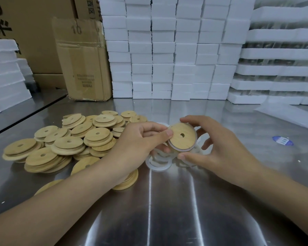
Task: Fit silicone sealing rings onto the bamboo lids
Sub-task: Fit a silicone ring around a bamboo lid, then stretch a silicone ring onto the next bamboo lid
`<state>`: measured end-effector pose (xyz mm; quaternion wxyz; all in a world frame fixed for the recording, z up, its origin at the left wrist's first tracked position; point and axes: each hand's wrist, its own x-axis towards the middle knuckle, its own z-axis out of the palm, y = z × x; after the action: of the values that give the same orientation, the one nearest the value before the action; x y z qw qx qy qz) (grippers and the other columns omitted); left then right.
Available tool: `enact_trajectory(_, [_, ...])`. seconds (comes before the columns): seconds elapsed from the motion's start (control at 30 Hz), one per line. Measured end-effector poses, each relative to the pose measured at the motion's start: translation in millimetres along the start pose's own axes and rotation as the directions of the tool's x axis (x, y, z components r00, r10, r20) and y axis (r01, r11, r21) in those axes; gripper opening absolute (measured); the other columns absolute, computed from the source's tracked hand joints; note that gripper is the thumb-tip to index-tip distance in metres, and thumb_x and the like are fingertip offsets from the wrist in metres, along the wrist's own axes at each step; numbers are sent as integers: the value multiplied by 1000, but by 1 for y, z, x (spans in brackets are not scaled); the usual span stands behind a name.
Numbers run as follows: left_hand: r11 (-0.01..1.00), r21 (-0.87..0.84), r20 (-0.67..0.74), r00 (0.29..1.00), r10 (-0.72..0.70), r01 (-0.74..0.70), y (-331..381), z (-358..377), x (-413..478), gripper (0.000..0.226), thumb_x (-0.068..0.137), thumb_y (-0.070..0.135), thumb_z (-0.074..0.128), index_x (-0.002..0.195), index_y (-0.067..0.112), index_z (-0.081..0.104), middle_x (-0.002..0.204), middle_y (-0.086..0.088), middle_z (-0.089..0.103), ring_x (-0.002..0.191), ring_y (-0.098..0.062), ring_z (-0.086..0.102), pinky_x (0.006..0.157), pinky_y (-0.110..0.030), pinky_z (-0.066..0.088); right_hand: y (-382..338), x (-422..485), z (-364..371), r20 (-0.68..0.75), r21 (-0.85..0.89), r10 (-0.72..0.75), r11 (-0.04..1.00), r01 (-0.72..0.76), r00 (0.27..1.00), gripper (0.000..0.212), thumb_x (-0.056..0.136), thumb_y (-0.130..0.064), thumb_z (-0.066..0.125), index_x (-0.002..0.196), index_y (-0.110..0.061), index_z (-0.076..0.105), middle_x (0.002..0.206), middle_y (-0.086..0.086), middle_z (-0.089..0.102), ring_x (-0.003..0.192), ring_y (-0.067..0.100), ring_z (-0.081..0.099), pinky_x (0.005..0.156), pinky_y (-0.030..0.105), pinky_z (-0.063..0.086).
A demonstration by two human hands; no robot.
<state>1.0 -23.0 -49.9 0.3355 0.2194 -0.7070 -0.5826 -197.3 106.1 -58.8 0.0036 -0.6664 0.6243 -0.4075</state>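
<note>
Two bare hands hold one round wooden lid (182,136) up above a shiny metal table (167,201). The lid has a small hole near its middle. A thin see-through ring (195,139) goes around its edge. The left hand (140,141) grips the lid's left side, with the thumb pressed on its face. The right hand (215,144) is spread wide around the lid's right side; one finger curls over the top edge and the thumb touches the bottom edge.

Right under the hands lies a small heap of loose white rings (158,165) on the table. The hands hide most of that heap.

To the left is a big pile of wooden lids (68,142), lying flat and leaning on each other. Each one has a hole in it. The left arm crosses over the near part of the pile and hides some lids.

At the back, a wall of white foam blocks (167,50) is stacked high. More white foam trays (281,68) are piled at the right, and a few more at the far left. A tall brown cardboard box (85,63) stands at the back left, next to the foam wall. I cannot tell what is inside it. A small blue and white sticker (282,140) lies on the table, well apart to the right of the hands.
</note>
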Motion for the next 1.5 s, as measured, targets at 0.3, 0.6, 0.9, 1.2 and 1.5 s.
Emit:
enact_trajectory(0.3, [999,52,-75,997,-11,15,-1,-1,3,14,105,21,66,109,23,79,93,3,81,79,-16,79,61,-22,55,43,16,-37,-207,-276,114,946,-169,972,71,70,-56,87,130,-38,54,122,-21,56,111,3,53,88,22,41])
enact_trajectory(0.6, [997,71,-57,998,-16,20,4,0,0,26,106,27,63,92,32,84,95,4,80,79,-16,78,60,-19,54,86,12,-48,-81,-383,567,742,-551,820,75,72,-73,76,128,-24,63,122,4,62,117,26,54,99,43,48])
enact_trajectory(0.9, [995,96,-37,999,-8,11,8,2,-2,29,107,27,61,90,33,84,99,6,79,80,-15,78,60,-18,54,56,8,-30,-62,-387,451,811,-438,890,35,81,-67,67,103,-40,62,75,-16,64,83,19,65,72,35,46])
enact_trajectory(1.2, [990,140,-42,999,0,6,6,2,-1,31,108,26,61,88,32,84,101,9,79,81,-15,78,58,-17,53,55,6,-28,102,-513,531,753,-413,841,56,99,-65,48,150,-42,41,106,-11,49,111,22,56,91,37,42])
enact_trajectory(1.5, [975,217,-16,999,48,-43,2,0,0,31,106,20,63,86,34,83,97,8,79,84,-14,78,61,-19,54,60,9,-29,107,-500,508,770,-396,855,40,97,-65,49,131,-44,53,92,-19,41,96,15,51,84,36,42])
